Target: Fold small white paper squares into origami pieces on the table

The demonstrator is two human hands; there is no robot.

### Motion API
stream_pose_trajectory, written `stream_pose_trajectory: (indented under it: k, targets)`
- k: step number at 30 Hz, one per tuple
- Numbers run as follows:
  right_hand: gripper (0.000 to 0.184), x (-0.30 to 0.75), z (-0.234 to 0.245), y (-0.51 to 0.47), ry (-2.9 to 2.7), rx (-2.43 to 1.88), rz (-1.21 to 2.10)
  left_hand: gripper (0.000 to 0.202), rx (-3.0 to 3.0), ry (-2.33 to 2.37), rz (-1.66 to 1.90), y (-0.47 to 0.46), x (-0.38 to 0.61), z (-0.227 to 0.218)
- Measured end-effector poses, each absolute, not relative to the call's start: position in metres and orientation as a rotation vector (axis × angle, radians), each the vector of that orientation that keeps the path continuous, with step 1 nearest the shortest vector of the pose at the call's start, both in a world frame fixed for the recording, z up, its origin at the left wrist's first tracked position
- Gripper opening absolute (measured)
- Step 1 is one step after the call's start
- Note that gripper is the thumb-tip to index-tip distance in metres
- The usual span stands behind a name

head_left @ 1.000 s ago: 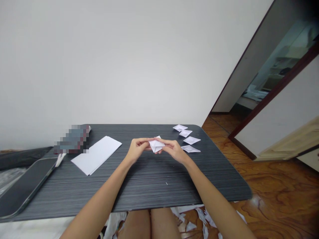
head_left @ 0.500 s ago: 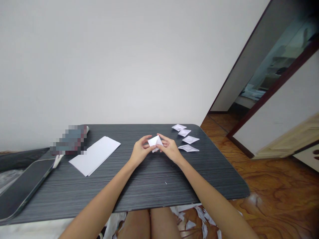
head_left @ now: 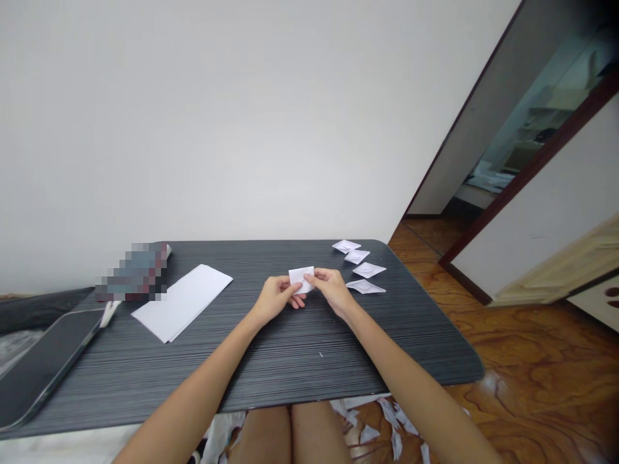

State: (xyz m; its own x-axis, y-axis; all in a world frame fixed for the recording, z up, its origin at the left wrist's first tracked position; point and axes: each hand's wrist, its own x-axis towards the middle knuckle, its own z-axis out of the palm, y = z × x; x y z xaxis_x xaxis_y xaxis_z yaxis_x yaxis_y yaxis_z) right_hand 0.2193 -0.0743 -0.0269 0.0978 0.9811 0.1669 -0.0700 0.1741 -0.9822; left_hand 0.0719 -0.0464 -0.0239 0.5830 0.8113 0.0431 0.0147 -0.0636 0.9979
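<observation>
A small folded piece of white paper [head_left: 300,276] is held up over the middle of the table, its flat face toward me. My left hand [head_left: 275,298] pinches its left side, thumb in front and fingers behind. On its right side my right hand [head_left: 331,287] is closed, the thumb pressing on the paper's face. Just right of my hands lie several folded paper boats [head_left: 369,270] in a slanting column. To the left rests a stack of white paper sheets [head_left: 186,303].
The dark wood-grain table [head_left: 285,367] stands against a white wall [head_left: 271,116]. At its left are a blurred-out object [head_left: 133,274] and a dark flat panel [head_left: 48,361]. Paper scraps [head_left: 370,433] litter the wooden floor below. A doorway opens at the right.
The folded paper has turned from a pointed diamond shape to a flat, squarish face. My fingers have shifted their grip on it, and both hands still hold it.
</observation>
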Motion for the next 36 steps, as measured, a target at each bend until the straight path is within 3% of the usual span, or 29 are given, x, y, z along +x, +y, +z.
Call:
stream_pose_trajectory:
  k: [4,18,29,32,36]
  targets:
    - [0.023,0.222,-0.020,-0.077,-1.223,-1.115,1.039,0.028,1.470,0.709,0.772,-0.048,0.071,-0.021]
    - [0.028,0.227,-0.018,-0.082,-1.211,-1.107,1.483,0.030,1.463,0.730,0.762,-0.049,0.067,-0.013]
    - [0.037,0.215,-0.020,-0.079,-1.255,-1.134,1.181,0.067,1.526,0.609,0.662,-0.057,0.068,-0.010]
    - [0.041,0.220,-0.024,-0.075,-1.330,-1.161,1.191,0.060,1.694,0.574,0.658,-0.056,0.064,-0.005]
    - [0.035,0.230,-0.032,-0.069,-1.553,-1.298,0.991,0.033,2.168,0.548,0.661,-0.050,0.055,-0.004]
